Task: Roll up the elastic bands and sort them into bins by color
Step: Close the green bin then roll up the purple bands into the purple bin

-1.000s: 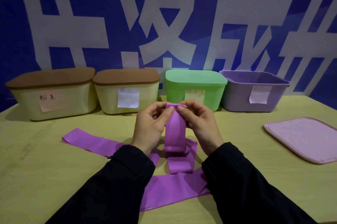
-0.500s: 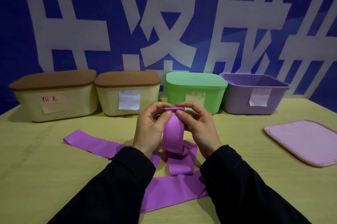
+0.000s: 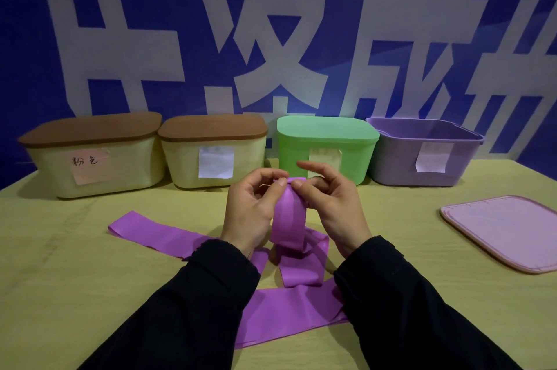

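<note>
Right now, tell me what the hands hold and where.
Both the left hand and right hand pinch the purple elastic band at its rolled top end.

I see a purple elastic band (image 3: 289, 219), black sleeves (image 3: 416, 309), a yellow-green surface (image 3: 60, 279). Two cream bins (image 3: 99, 176) with brown lids (image 3: 90, 128), one green bin (image 3: 355, 158), one lavender bin (image 3: 401, 167). Pink lid (image 3: 506, 231) lying flat. Backdrop (image 3: 30, 38) deep blue with big white characters. Labels white, one pinkish.
</note>
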`<act>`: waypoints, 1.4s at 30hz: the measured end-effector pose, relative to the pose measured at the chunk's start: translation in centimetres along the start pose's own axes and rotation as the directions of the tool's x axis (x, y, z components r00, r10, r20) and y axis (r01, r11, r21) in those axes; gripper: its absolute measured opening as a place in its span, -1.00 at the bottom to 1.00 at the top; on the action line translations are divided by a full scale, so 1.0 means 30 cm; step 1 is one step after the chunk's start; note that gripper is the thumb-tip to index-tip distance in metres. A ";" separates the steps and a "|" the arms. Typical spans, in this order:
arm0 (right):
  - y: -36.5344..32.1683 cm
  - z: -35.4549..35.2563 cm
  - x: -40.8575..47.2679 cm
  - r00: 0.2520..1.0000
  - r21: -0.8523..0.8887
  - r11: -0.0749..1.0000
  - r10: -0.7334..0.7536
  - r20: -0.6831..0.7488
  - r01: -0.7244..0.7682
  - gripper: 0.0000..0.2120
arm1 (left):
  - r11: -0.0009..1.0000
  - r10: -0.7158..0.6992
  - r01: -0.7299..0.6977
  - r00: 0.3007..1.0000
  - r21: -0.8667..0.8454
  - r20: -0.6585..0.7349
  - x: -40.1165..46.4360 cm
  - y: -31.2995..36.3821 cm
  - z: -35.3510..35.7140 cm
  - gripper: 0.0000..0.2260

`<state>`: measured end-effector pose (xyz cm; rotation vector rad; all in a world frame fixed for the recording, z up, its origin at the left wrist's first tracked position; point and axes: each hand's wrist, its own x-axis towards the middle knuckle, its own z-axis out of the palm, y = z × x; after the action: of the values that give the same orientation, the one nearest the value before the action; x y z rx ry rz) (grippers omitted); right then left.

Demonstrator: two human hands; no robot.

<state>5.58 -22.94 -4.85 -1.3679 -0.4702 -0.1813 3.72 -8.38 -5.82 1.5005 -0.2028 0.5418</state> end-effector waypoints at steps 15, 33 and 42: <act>0.003 -0.004 0.003 0.998 -0.135 0.989 -0.053 0.034 0.058 -0.83 | 0.971 0.124 -0.125 0.992 0.202 0.018 -0.004 0.000 0.000 -0.79; 0.006 -0.006 0.005 1.000 -0.042 0.999 0.028 0.010 -0.028 -0.86 | 0.987 0.135 -0.135 0.991 0.087 0.009 -0.008 0.011 -0.002 -0.80; -0.010 -0.013 0.003 0.999 -0.091 0.995 -0.028 0.032 0.030 -0.85 | 0.992 0.108 -0.106 0.994 0.062 -0.017 0.005 0.017 -0.012 -0.81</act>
<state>5.61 -23.36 -4.59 -1.4554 -0.5128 -0.2079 3.55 -7.99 -5.34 1.5490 -0.2537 0.6543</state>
